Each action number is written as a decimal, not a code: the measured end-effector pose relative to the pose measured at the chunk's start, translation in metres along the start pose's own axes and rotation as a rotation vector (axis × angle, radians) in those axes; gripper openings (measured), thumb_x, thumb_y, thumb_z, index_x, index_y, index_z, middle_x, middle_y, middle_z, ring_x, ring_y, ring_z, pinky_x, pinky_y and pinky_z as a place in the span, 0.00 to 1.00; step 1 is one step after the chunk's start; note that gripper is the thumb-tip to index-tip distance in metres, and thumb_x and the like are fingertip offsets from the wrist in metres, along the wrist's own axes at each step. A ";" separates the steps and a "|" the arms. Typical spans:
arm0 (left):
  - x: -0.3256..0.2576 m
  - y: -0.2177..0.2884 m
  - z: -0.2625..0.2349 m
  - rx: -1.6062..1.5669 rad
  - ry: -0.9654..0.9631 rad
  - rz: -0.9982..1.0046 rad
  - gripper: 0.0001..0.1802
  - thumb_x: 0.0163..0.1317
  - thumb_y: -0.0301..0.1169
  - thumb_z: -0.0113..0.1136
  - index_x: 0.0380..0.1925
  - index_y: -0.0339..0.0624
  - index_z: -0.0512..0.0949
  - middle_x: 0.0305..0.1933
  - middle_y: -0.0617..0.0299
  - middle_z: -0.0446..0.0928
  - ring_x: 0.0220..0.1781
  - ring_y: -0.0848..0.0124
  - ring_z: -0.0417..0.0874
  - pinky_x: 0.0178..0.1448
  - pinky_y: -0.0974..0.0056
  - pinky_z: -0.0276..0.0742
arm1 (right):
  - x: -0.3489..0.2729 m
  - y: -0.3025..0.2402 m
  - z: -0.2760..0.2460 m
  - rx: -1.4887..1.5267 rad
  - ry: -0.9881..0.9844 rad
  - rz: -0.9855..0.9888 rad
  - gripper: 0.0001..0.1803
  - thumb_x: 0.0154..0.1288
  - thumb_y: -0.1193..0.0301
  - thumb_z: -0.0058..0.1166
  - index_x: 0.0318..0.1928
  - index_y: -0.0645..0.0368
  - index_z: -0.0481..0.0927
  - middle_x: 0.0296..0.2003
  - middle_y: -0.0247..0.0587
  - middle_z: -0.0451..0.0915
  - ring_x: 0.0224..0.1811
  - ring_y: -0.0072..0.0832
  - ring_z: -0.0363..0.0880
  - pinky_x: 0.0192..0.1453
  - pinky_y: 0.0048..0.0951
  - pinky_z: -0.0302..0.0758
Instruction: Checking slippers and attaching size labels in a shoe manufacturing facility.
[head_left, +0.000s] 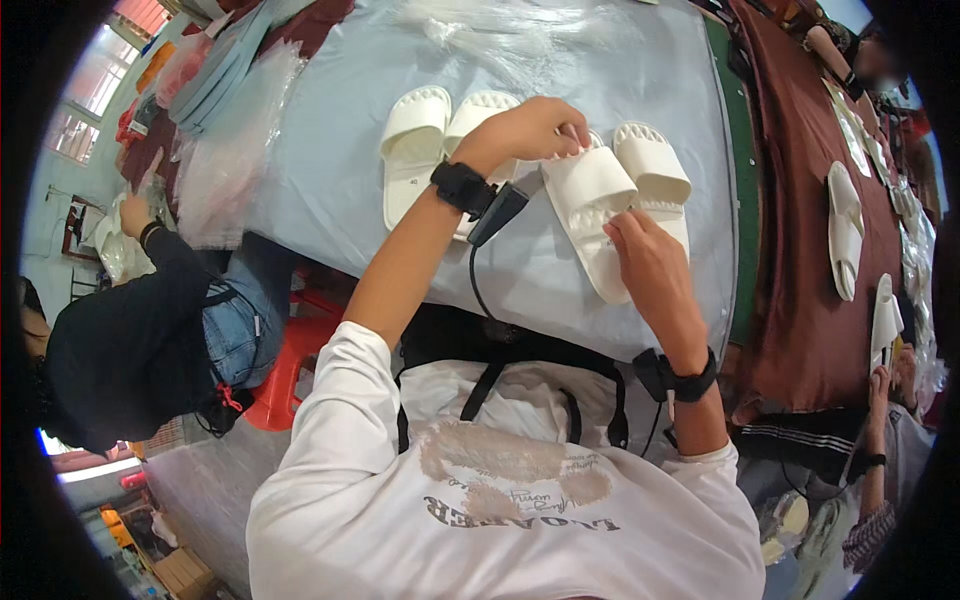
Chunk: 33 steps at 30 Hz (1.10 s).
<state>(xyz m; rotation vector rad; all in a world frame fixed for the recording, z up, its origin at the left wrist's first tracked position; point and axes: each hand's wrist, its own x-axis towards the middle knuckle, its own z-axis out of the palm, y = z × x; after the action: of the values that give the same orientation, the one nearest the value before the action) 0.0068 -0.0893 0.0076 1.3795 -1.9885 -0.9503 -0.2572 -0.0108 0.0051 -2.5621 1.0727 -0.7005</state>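
Two pairs of white slide slippers lie on the table cover in front of me. In the right-hand pair, the left slipper (592, 182) is between my hands. My left hand (530, 132) has its fingers curled at that slipper's toe end. My right hand (650, 255) is closed in a pinch at the rear edge of its strap; a small thing between the fingertips would be too small to make out. Beside it lies the other slipper (655, 178) of this pair. The second pair, with its left slipper (415, 135), sits to the left, partly behind my left wrist.
The table has a pale blue cover (330, 190). Clear plastic bags (510, 35) lie at its far side, and more plastic (235, 150) at the left. A co-worker (130, 330) sits on the left by a red stool (290, 370). A brown-covered table (800, 250) with more slippers stands right.
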 end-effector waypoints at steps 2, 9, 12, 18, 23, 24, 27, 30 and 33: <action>0.009 -0.005 -0.001 -0.084 -0.168 0.001 0.13 0.64 0.26 0.64 0.48 0.38 0.85 0.39 0.56 0.86 0.37 0.70 0.84 0.39 0.64 0.82 | 0.009 0.001 0.017 -0.025 -0.010 -0.062 0.06 0.73 0.73 0.53 0.39 0.64 0.77 0.37 0.48 0.80 0.36 0.51 0.82 0.38 0.46 0.77; 0.027 -0.019 -0.007 0.072 -0.287 0.031 0.15 0.60 0.28 0.68 0.49 0.42 0.88 0.41 0.60 0.87 0.37 0.71 0.83 0.42 0.64 0.80 | 0.021 0.004 0.042 -0.066 0.155 -0.076 0.07 0.64 0.82 0.52 0.42 0.64 0.78 0.37 0.50 0.81 0.33 0.49 0.83 0.35 0.45 0.79; 0.028 -0.022 -0.014 -0.022 -0.342 -0.058 0.17 0.59 0.27 0.68 0.50 0.41 0.87 0.42 0.60 0.88 0.43 0.72 0.84 0.50 0.64 0.80 | 0.021 0.006 0.041 -0.092 0.140 -0.072 0.08 0.62 0.83 0.51 0.42 0.65 0.78 0.35 0.51 0.81 0.32 0.50 0.82 0.34 0.45 0.79; 0.017 -0.025 -0.027 -0.007 -0.441 0.105 0.16 0.60 0.23 0.66 0.49 0.40 0.87 0.46 0.57 0.88 0.46 0.70 0.87 0.53 0.65 0.81 | 0.021 0.004 0.043 -0.106 0.139 -0.043 0.05 0.63 0.83 0.52 0.39 0.65 0.77 0.34 0.52 0.81 0.32 0.51 0.82 0.33 0.46 0.77; 0.010 -0.022 -0.026 0.048 -0.343 0.123 0.14 0.61 0.24 0.67 0.48 0.41 0.87 0.42 0.58 0.89 0.43 0.70 0.87 0.52 0.64 0.81 | 0.022 0.003 0.042 -0.069 0.137 -0.005 0.03 0.65 0.81 0.52 0.39 0.65 0.77 0.35 0.52 0.81 0.33 0.51 0.81 0.34 0.48 0.77; 0.009 -0.022 -0.025 0.035 -0.354 0.156 0.14 0.61 0.24 0.67 0.48 0.41 0.87 0.42 0.58 0.89 0.43 0.70 0.87 0.52 0.64 0.81 | 0.022 0.002 0.042 -0.070 0.138 -0.001 0.03 0.65 0.81 0.52 0.39 0.65 0.77 0.35 0.52 0.81 0.33 0.51 0.81 0.34 0.48 0.77; 0.000 -0.022 -0.021 0.068 -0.273 0.151 0.13 0.63 0.26 0.67 0.48 0.42 0.87 0.41 0.59 0.89 0.40 0.70 0.86 0.50 0.64 0.81 | 0.021 0.003 0.041 -0.054 0.198 -0.046 0.02 0.67 0.80 0.53 0.39 0.65 0.77 0.34 0.52 0.81 0.33 0.51 0.82 0.35 0.48 0.77; -0.004 -0.021 -0.017 0.051 -0.216 0.186 0.12 0.65 0.29 0.67 0.48 0.44 0.88 0.41 0.60 0.88 0.40 0.70 0.85 0.50 0.65 0.81 | 0.021 0.005 0.042 -0.027 0.202 -0.036 0.02 0.68 0.78 0.53 0.38 0.64 0.77 0.35 0.52 0.81 0.33 0.52 0.82 0.34 0.48 0.77; -0.007 -0.019 -0.016 0.095 -0.142 0.219 0.09 0.64 0.30 0.68 0.43 0.43 0.88 0.42 0.59 0.86 0.42 0.65 0.86 0.48 0.61 0.82 | 0.022 0.005 0.043 -0.009 0.189 -0.006 0.02 0.69 0.78 0.54 0.37 0.64 0.77 0.35 0.51 0.81 0.33 0.51 0.82 0.35 0.47 0.77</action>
<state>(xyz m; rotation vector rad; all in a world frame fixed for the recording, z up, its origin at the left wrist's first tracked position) 0.0315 -0.0912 0.0021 1.1395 -2.2629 -0.8840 -0.2244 -0.0274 -0.0262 -2.5481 1.1266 -0.9574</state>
